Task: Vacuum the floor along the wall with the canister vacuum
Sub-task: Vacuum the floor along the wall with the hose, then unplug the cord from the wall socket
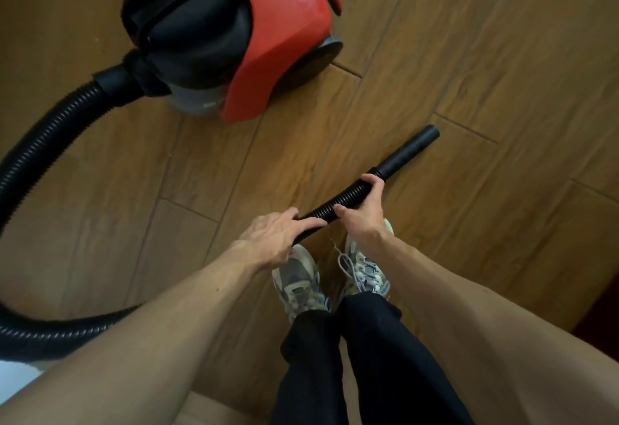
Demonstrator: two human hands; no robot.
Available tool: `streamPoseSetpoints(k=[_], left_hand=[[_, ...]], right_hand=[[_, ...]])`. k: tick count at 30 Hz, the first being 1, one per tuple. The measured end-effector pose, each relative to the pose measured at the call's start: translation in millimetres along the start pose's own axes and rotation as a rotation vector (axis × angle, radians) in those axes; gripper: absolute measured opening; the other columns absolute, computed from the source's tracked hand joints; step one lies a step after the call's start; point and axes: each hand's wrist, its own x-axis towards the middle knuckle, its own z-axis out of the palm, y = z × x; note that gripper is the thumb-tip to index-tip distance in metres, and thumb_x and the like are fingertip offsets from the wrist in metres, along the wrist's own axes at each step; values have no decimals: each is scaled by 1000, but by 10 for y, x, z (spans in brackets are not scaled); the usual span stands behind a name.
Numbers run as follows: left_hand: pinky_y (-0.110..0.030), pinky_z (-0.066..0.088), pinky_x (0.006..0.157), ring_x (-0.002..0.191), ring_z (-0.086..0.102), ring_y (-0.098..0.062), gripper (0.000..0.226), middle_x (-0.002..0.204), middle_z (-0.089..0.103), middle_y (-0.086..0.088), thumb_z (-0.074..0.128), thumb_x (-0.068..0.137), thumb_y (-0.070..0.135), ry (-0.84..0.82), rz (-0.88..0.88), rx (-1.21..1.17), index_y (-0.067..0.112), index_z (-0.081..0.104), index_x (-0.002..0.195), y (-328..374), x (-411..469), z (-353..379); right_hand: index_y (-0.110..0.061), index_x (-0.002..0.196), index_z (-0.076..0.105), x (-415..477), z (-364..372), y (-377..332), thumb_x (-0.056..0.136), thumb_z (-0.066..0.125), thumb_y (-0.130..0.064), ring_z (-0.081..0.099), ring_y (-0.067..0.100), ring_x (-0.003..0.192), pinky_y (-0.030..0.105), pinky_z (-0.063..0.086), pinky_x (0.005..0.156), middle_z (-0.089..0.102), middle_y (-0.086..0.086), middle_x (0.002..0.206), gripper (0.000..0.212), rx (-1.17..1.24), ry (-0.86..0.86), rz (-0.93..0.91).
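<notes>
Lots of wood floor (502,56) is lying under me. My red and black canister vacuum (284,56) is sitting on it in front of me, apart from my shoes (298,280). Its black hose (43,143) is looping round my left side to my hands. My left hand (274,233) is curling over the bumpy hose, and my right hand (365,210) is gripping it just beside the smooth end tube (408,153), which is pointing to my right with no brush on it. I think I am getting ready to start. I should be holding tight with both hands and aiming the tube low, so the hose is not twisting.
</notes>
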Motion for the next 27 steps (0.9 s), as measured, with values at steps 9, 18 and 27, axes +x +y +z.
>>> streamPoseSetpoints(k=[9,18,27], left_hand=[[-35,46,80,106,56,-24,83,124,45,-2,67,91,27,-9,6,-37,44,15,153,-120,216,248],[-40,49,85,107,56,-25,80,122,45,-1,64,91,22,-10,4,-37,47,17,150,-200,282,320],[-36,45,86,107,55,-23,80,121,48,-1,65,91,33,-46,-43,-115,38,15,154,0,-42,31]], right_hand=[[-31,129,32,183,34,129,85,68,-3,63,21,91,29,49,74,63,6,101,63,-186,39,-3],[-27,128,32,232,1,98,82,75,-10,63,24,92,31,49,75,62,9,102,66,-355,21,-66],[-17,137,25,-79,-326,-173,88,71,-21,63,35,104,47,53,89,61,19,117,67,-666,-47,-37]])
